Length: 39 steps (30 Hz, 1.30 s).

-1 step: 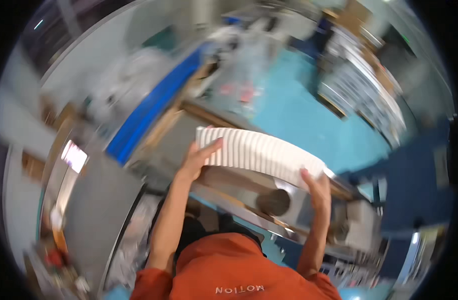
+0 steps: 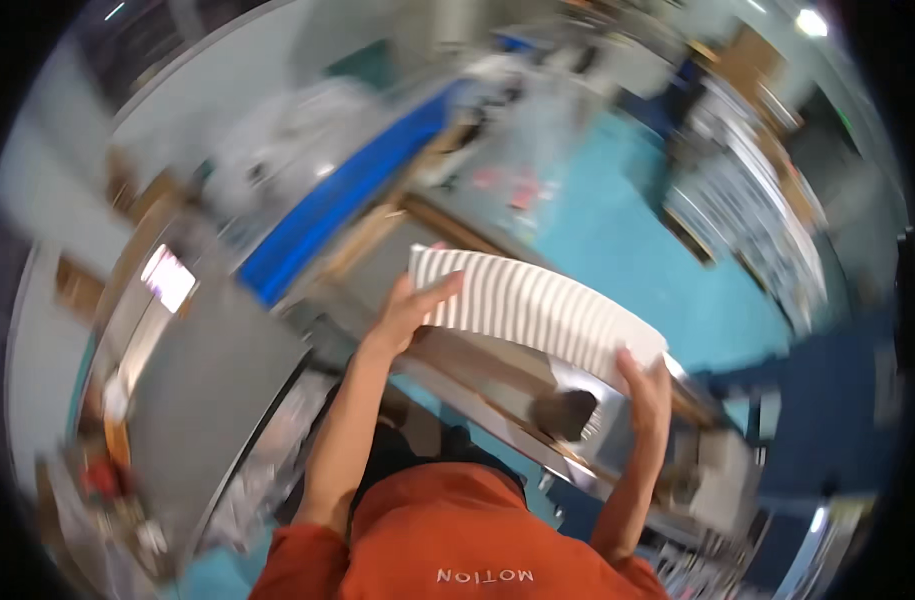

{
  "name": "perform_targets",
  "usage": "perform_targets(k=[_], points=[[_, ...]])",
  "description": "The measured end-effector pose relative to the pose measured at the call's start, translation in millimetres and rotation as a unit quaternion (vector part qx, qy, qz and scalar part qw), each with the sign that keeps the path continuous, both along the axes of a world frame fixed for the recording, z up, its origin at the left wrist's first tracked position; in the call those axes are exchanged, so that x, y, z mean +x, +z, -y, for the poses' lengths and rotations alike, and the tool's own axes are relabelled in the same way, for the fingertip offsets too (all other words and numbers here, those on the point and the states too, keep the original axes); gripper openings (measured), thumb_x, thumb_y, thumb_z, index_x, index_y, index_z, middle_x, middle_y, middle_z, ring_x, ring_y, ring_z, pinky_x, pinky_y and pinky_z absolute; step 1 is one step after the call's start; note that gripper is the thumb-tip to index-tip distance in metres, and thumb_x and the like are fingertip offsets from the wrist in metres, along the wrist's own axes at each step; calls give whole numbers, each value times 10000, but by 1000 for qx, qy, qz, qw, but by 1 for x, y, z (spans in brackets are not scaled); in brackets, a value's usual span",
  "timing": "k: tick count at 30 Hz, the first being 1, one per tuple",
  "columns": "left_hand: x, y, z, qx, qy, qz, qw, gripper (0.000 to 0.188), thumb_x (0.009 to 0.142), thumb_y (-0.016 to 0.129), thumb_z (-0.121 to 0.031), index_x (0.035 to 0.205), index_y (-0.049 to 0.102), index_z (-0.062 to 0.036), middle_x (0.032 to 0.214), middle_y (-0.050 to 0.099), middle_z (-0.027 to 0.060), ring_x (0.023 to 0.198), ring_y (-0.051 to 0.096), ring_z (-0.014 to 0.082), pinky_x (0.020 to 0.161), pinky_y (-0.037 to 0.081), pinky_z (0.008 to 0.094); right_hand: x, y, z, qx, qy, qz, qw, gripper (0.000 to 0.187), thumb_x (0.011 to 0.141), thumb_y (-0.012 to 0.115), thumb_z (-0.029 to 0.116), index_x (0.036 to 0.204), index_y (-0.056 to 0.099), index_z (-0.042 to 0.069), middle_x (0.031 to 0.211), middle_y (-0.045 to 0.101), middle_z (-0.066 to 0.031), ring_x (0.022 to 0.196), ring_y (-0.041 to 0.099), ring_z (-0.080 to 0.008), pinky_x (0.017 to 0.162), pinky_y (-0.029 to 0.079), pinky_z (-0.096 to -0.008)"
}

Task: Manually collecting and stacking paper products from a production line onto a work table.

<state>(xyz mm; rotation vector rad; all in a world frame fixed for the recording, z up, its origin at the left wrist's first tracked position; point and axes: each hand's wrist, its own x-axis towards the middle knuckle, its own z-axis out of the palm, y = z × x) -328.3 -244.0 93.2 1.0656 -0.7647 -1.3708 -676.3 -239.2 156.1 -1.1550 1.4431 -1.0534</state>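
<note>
My two hands hold a long piece with cream and grey-brown stripes [image 2: 522, 300], bowed slightly upward in the middle. Whether it is folded cloth or a stiffer sheet, I cannot make out. At its left end my left hand [image 2: 405, 312] grips with the thumb on top and the fingers mostly hidden beneath. My right hand [image 2: 645, 388] pinches the right end, thumb over the upper face. Below the piece, close to the worktable's edge, lies a brown roll [image 2: 564, 415] with a dark round end, blurred.
A grey tabletop [image 2: 207, 400] at left carries a lit screen [image 2: 167, 278]. Beyond it runs a long blue strip [image 2: 352, 190] beside clear plastic wrap [image 2: 287, 140]. Turquoise floor [image 2: 637, 240] stretches ahead, with stacked pale goods [image 2: 742, 175] at far right.
The surroundings have shifted to the right in the picture as the view turned. Both hands and the striped piece appear a little further right; the grip is unchanged.
</note>
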Motion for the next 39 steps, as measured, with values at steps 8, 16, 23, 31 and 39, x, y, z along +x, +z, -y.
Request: perform_targets(k=[8,16,23,31,39], points=[[206,-13,-197,133,365,22,921,561,811,809,-349,1216,615,-14,1134,658,62,1042,608,153,909,459,304,246,8,-11,1,321,-21,947,580,810,802,150,1266,491,-29,1124,631,-147,1009,629,-213,883,513,-311],[260,-57,-407,381,584,175,695,750,855,676,-576,1236,588,64,1162,646,117,1065,585,209,967,420,335,476,-152,-49,-153,566,-153,795,779,846,716,471,1296,445,-103,1204,614,-279,1097,624,-382,935,485,-392],[299,-42,-453,463,583,348,570,732,885,641,-558,1166,588,115,993,676,248,961,659,347,854,482,387,552,-143,-39,69,564,-60,820,497,960,616,373,1209,577,-56,912,695,-116,871,640,-162,755,486,-304],[306,-61,-439,427,599,459,498,653,932,607,-476,1280,544,73,1193,619,297,1127,590,451,943,471,453,519,-137,-23,367,552,66,746,332,953,623,252,1157,588,-8,957,630,-60,809,583,-143,675,459,-263],[296,-65,-423,443,605,458,478,676,909,650,-449,1365,488,23,1267,583,291,1182,561,442,975,462,449,530,-148,-19,151,571,-48,806,641,982,504,524,1220,562,-68,1084,642,-139,968,572,-197,895,441,-302]])
